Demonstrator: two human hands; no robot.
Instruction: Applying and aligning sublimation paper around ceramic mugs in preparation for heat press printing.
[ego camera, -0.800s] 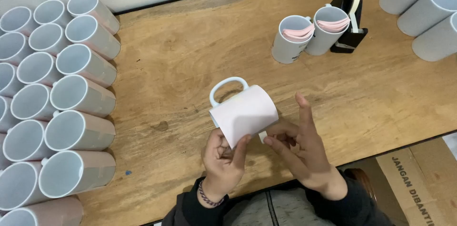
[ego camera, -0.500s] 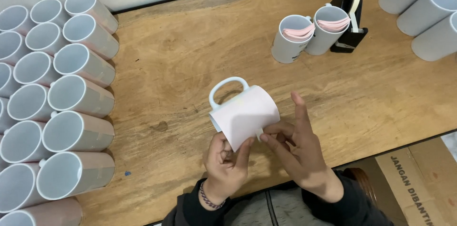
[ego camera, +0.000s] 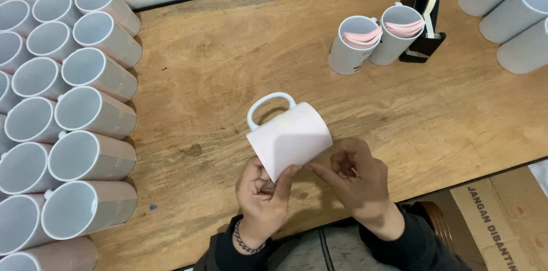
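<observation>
Head view, centre of the frame: white ceramic mug wrapped in pale pink paper [ego camera: 291, 141], lying tilted above the wooden table [ego camera: 228, 77], handle toward the upper left. Left hand [ego camera: 264, 201], lower centre, grip pinched on the mug's lower edge, thumb over the paper. Right hand [ego camera: 357, 180] just beside it, index fingertip pressed against the wrap's edge, other fingers curled. Left side: rows of paper-wrapped mugs lying on their sides [ego camera: 85, 111]. Upper right: two grey mugs holding pink strips [ego camera: 374, 40], black tape dispenser [ego camera: 423, 20].
</observation>
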